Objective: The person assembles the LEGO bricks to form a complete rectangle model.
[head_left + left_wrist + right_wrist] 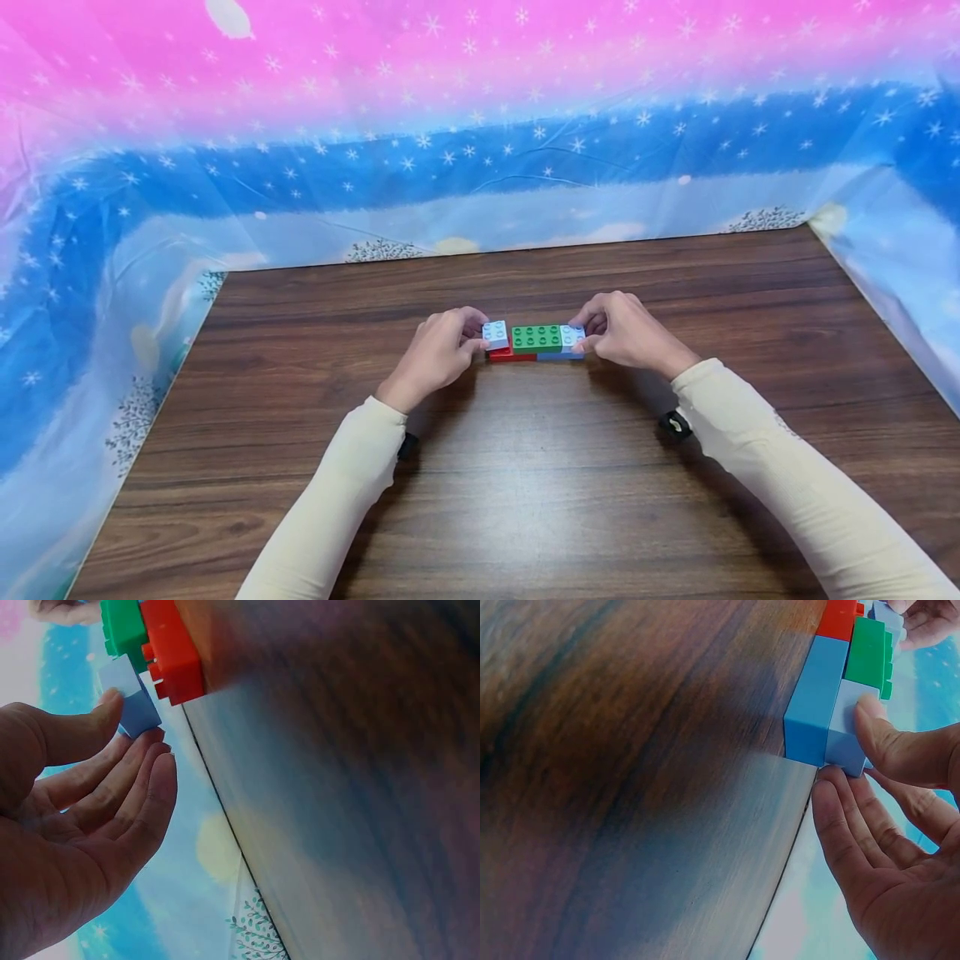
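On the table, a red brick (513, 356) and a blue brick (810, 705) lie end to end as a lower row. A green brick (537, 337) sits on top, across both. At the right end, a small pale blue brick (846, 724) rests on the blue one beside the green, and my right hand (633, 332) pinches it between thumb and fingers. My left hand (442, 350) pinches another small pale blue brick (135, 697), held slightly tilted over the red brick's left end, with a gap to the green one.
The bricks stand on a dark wood-grain table (495, 500). A pink and blue snowflake-patterned cloth (450, 150) hangs behind the table and along both sides. Black bands (675, 425) show at the wrists below cream sleeves (780, 450).
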Available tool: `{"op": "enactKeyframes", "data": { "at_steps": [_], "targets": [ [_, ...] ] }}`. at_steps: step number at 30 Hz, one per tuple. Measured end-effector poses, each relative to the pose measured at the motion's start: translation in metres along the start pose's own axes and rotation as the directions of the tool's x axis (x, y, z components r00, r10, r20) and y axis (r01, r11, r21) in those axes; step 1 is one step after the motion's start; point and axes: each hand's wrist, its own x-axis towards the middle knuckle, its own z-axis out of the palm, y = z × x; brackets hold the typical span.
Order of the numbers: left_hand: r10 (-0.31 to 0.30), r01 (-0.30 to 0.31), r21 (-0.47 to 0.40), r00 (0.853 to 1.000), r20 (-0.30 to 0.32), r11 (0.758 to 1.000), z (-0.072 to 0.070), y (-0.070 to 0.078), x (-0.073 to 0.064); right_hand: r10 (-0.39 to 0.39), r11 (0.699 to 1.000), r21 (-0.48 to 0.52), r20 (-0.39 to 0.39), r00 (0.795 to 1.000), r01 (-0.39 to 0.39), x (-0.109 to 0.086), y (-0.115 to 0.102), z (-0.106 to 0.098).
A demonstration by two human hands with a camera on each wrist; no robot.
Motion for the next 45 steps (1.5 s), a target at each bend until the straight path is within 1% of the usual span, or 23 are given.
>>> {"op": "enactKeyframes", "data": {
  "at_steps": [12, 18, 25, 32, 39, 45],
  "targets": [
    [0.016, -0.016, 0.005, 1.000, 0.002, 1.000, 0.0055, 0.0010, 0.0002, 0.006, 1.000, -0.017, -0.009, 1.000, -0.006, 0.0010, 0.0005, 0.0010],
    [0.025, -0.025, 0.031, 1.000, -0.005, 0.999, 0.0066, 0.0027, 0.0011, -0.008, 1.000, -0.011, -0.014, 1.000, 0.008, 0.0004, -0.0013, 0.0006],
    [0.039, -0.038, 0.075, 0.999, -0.013, 0.996, 0.0076, 0.0049, 0.0015, -0.005, 1.000, -0.005, -0.020, 1.000, 0.005, -0.0003, -0.0021, 0.0000],
    [0.069, -0.067, 0.101, 0.997, -0.024, 0.993, 0.0077, 0.0051, -0.0002, -0.007, 1.000, -0.008, -0.023, 1.000, 0.007, 0.0006, -0.0021, 0.0007],
    [0.074, -0.072, 0.104, 0.997, -0.016, 0.992, 0.0069, 0.0052, -0.0012, -0.002, 1.000, -0.010, -0.020, 1.000, 0.001, 0.0019, -0.0008, 0.0022],
    [0.076, -0.075, 0.138, 0.997, -0.003, 0.988, 0.0075, 0.0073, 0.0004, -0.011, 1.000, -0.007, -0.021, 1.000, 0.010, 0.0013, 0.0002, 0.0019]
  ]
}}
